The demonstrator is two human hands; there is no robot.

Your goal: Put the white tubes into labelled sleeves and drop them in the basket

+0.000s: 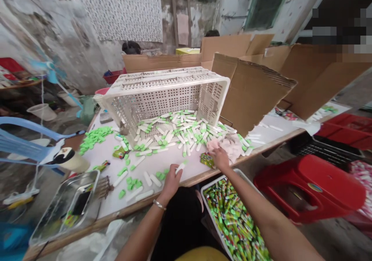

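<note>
You are in a rough workshop: your long table [154,165] holds heaps of white and green tubes [180,137], big cardboard sheets [247,94] stand on it, and the old wall [58,21] is peeling.

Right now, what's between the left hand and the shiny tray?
In the head view, loose white tubes and green caps lie between the left hand and the shiny tray, plus a brown thing I can't make out.

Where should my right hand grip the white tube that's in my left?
Probably pinch the green end of the white tube, bringing the right hand in from your right: the tube slants away and rightward, and that end pokes clear of the left hand holding the white body.
</note>
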